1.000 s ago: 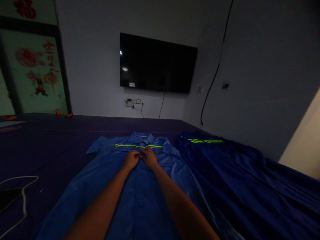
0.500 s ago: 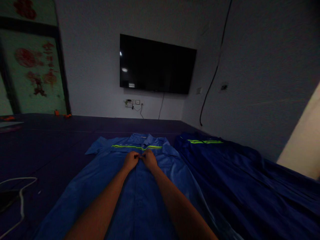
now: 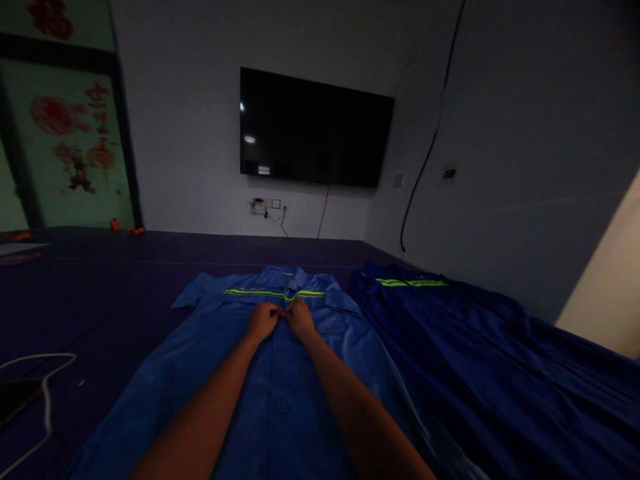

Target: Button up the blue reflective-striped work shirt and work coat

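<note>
A blue short-sleeved work shirt (image 3: 210,353) lies spread out in front of me, collar at the far end and a yellow-green stripe across its chest. Just below that stripe, on the front placket, my left hand (image 3: 263,321) pinches the cloth with bent fingers. Close beside it, fingertips almost touching, my right hand (image 3: 300,317) pinches the same front edge. Whatever small part lies between the fingertips is too dark to make out. A darker blue garment (image 3: 480,347) with a similar stripe lies to the right, apart from both hands.
A purple floor (image 3: 125,280) runs back to the wall, where a television (image 3: 315,130) hangs above sockets and cables. At the left lie a white cable (image 3: 47,400) and a dark flat object (image 3: 17,400). Small orange things (image 3: 116,225) sit by the glass door (image 3: 80,140).
Both hands stay at the same place on the shirt front, with only a very slight shift of the fingers. The view has moved a little.
</note>
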The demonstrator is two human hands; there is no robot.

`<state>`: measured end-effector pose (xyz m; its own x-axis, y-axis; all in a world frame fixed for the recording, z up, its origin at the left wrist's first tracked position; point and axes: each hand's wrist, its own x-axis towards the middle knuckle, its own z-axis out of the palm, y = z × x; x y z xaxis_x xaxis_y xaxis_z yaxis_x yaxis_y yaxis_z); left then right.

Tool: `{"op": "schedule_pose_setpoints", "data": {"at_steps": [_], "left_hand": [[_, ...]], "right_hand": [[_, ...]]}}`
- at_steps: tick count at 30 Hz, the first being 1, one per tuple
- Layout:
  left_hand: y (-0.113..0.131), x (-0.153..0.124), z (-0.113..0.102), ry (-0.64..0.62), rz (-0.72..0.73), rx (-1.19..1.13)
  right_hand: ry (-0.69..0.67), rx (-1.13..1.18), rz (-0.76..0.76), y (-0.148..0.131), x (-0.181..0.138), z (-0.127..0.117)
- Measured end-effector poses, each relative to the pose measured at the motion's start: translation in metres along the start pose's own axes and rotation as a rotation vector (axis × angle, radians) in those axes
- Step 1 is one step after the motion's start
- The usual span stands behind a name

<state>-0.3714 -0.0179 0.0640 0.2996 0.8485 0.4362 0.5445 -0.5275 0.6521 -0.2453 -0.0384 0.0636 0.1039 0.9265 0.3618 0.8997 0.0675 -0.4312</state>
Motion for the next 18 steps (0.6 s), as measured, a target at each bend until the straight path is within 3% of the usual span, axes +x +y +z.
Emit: {"op": "schedule_pose_setpoints", "data": {"at_steps": [18], "left_hand": [[-0.0094,0.0018,0.0053,-0.019,-0.005,-0.033]], "right_hand": [[0.012,-0.025,0.004,-0.005,0.0023,0.0014]]}}
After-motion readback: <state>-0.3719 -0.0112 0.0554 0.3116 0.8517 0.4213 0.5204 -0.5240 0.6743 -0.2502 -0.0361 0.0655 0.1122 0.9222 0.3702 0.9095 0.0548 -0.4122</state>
